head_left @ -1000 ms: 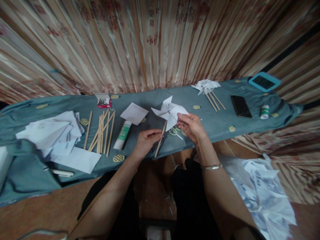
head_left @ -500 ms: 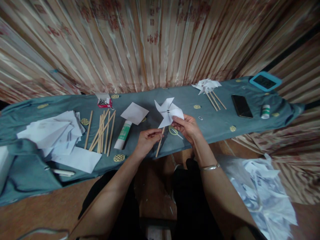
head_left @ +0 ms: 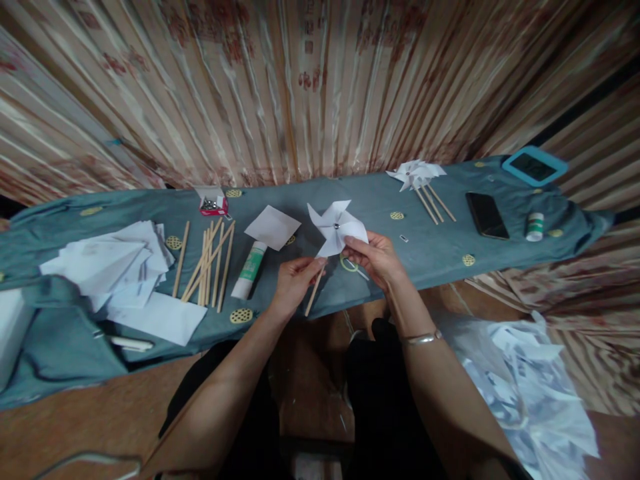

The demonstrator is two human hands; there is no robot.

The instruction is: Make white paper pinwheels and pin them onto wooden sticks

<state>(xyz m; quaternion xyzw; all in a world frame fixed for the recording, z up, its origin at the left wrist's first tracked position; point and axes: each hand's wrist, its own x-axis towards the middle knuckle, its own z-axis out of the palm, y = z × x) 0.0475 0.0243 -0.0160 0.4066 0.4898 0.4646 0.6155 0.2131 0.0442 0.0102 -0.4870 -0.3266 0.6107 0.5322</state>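
Observation:
A white paper pinwheel (head_left: 332, 227) with a silver pin at its centre is held up over the front half of the table. My left hand (head_left: 296, 281) is closed, pinching its wooden stick (head_left: 315, 293) just under the blades. With thumb and fingers my right hand (head_left: 374, 257) grips the lower right blade. Behind the fingers, a pair of scissors (head_left: 352, 265) is partly hidden on the cloth. Left of my hands stand out a green and white glue stick (head_left: 249, 270) and a square of white paper (head_left: 273, 227).
Several wooden sticks (head_left: 207, 260), a paper stack (head_left: 110, 260) and a red box of pins (head_left: 213, 204) lie left. Right are finished pinwheels (head_left: 417, 175), a phone (head_left: 487, 215), another glue stick (head_left: 535, 227) and a blue-framed device (head_left: 535, 166). A plastic bag (head_left: 530, 393) sits on the floor.
The pinwheel's blades have turned and tilted slightly, and its stick's lower end has swung a little left. Both hands keep their grip. The whole view has shifted slightly.

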